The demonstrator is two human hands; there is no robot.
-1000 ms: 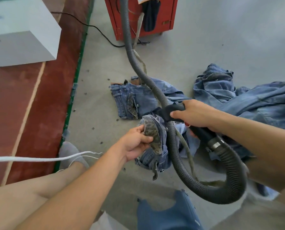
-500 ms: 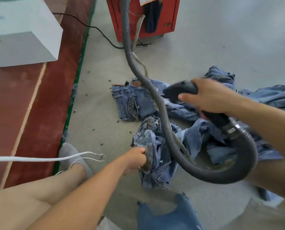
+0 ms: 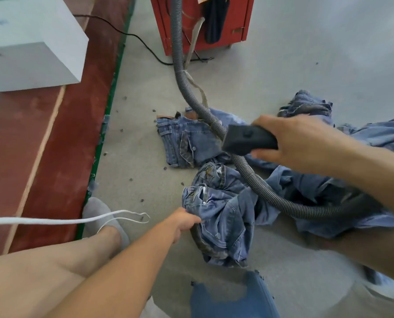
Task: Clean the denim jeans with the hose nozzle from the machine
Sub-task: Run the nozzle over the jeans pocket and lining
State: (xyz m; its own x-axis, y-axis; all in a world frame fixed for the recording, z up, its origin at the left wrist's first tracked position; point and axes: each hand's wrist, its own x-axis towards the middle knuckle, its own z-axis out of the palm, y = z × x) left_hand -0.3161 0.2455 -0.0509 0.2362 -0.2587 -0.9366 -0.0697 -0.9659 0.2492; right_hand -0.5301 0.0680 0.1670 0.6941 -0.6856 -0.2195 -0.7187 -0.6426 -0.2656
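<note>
Floor [image 3: 306, 53]: grey, w/ denim scattered over it.
Machine [image 3: 237, 21]: red, top centre; hose [image 3: 180, 72] runs from it, loops over the denim.
Jeans [image 3: 221, 214]: crumpled heap on floor, centre, under hose loop.
Right hand [image 3: 301, 138]: grip wrapped round black nozzle [image 3: 249, 140], held above floor, off the jeans.
Left hand [image 3: 184, 221]: fingers hidden; grip on the jeans' edge, can't tell how.
</note>
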